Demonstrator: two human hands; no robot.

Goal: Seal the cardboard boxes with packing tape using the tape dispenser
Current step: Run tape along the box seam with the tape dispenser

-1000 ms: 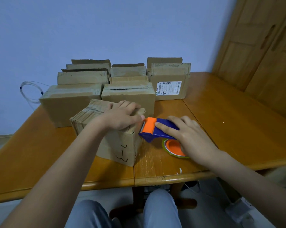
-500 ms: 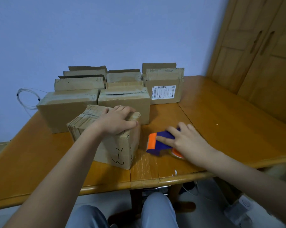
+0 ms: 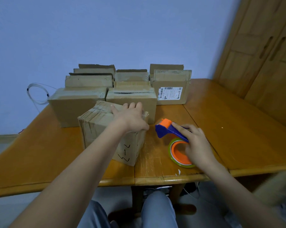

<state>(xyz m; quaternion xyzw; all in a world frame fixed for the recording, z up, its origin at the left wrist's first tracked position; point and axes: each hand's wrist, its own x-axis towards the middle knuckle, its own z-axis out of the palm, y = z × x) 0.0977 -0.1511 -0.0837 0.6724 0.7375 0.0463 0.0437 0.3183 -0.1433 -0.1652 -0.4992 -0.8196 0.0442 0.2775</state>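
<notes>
Tilting nose-up just right of the nearest cardboard box (image 3: 99,127), the blue-orange tape dispenser (image 3: 169,129) is gripped by the right hand (image 3: 196,143) low over the counter (image 3: 237,129), while the left hand (image 3: 130,117) rests flat on that box's top.

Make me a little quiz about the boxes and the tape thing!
1. True or false: the left hand rests on top of the nearest box.
2. What does the right hand hold? A) dispenser B) scissors C) marker
3. Fill the gap: the tape roll has an ____ core.
Key: 1 true; 2 A; 3 orange.
</notes>
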